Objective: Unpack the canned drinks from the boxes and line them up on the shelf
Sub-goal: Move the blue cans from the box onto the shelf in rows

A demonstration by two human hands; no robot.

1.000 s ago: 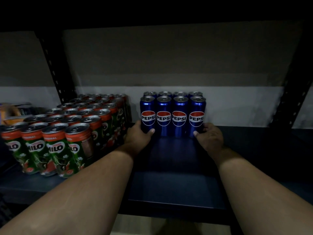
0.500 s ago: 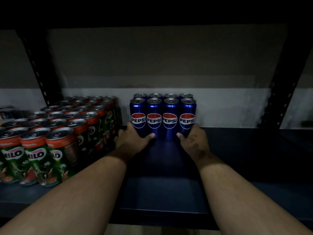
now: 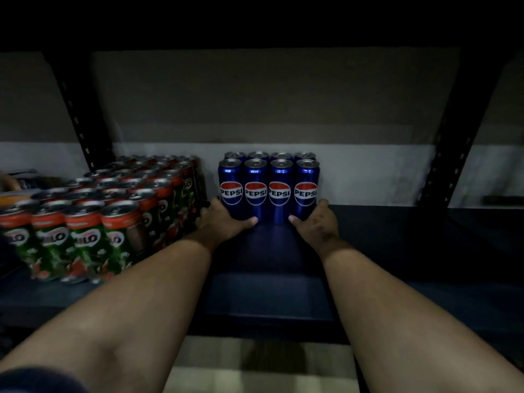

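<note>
Far left, Milo cans [image 3: 93, 219] sit packed in rows on the dark shelf [image 3: 397, 251], front row blurred. Something orange at the left edge, cut off, can't identify.

Just right of them, a small gap apart, the Pepsi cans [image 3: 268, 188]: block of eight, two rows of four, upright, labels forward, toward the back of the shelf near the wall.

Left hand [image 3: 224, 222] cups the block's lower left corner, fingers wrapped round the side of the end can, thumb laid along the front base. Right hand [image 3: 316, 224] mirrors it on the lower right corner, thumb along the front, fingers curled round the far side. Both hands squeeze the block inward.

Change over the last second: the block sits closer to the Milo cans and a bit deeper on the shelf, and the right hand has moved in from a looser spot to tight against the end can. Reads as sliding and squaring up the group, so this batch looks nearly placed; likely next is letting go and fetching more.

Hard to see: very dim lighting, the upper view is black. Back-row Pepsi cans show lids only. Fingertips of both hands are hidden behind the cans. No boxes in view, so how many cans are left can't be told. Pale floor below the shelf edge, blurry.
</note>
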